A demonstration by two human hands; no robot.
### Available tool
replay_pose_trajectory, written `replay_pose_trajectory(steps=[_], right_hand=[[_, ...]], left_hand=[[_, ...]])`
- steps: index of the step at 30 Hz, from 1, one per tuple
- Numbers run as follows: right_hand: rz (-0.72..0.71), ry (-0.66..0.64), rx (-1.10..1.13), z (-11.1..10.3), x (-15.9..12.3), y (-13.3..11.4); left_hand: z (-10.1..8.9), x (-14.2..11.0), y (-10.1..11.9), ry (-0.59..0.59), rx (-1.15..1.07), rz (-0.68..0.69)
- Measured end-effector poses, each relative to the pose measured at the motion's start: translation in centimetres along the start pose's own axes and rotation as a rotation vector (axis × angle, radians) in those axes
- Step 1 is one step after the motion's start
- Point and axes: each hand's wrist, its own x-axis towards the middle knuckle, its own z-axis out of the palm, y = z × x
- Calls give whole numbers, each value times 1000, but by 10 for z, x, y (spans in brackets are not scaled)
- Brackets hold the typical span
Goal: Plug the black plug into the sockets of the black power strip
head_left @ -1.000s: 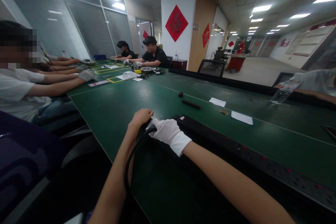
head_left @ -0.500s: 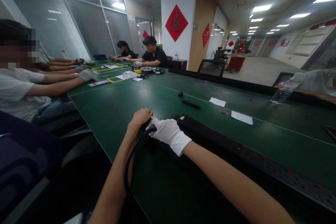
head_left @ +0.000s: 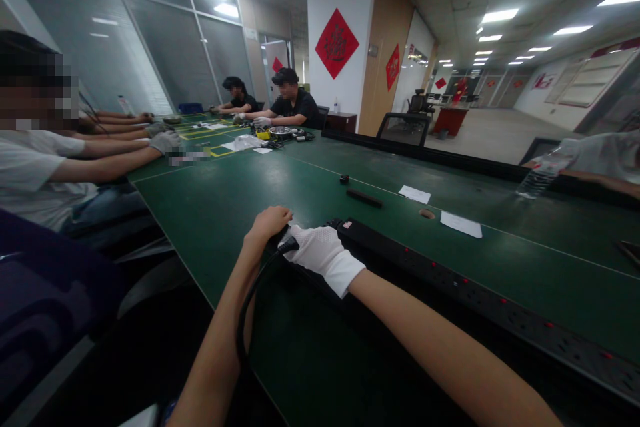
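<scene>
My left hand (head_left: 270,222), bare, is closed with its fingers curled over the near end of a long black bar (head_left: 316,278) lying on the green table. Against it, my right hand (head_left: 320,252) in a white dotted glove is wrapped round the same end. Most of the bar is hidden under the glove and forearm, so its exact kind does not show. A black cable (head_left: 243,320) with a thick moulded end (head_left: 288,245) meets the bar at my hands and hangs down past my left forearm. Fingertips of both hands are largely out of sight.
A black power strip (head_left: 450,280) with red lights runs along the right. Beyond are a small black block (head_left: 344,179), a dark bar (head_left: 365,198), paper slips (head_left: 461,224) and a water bottle (head_left: 540,173). Co-workers sit left and at the far end, near cables (head_left: 300,136).
</scene>
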Motion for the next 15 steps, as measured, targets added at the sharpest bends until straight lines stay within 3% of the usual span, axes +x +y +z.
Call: replay_pose_trajectory(steps=[15], right_hand=[[-10,-12,-12,1,1,1]], left_hand=[[0,2,0,-4,-15,5]])
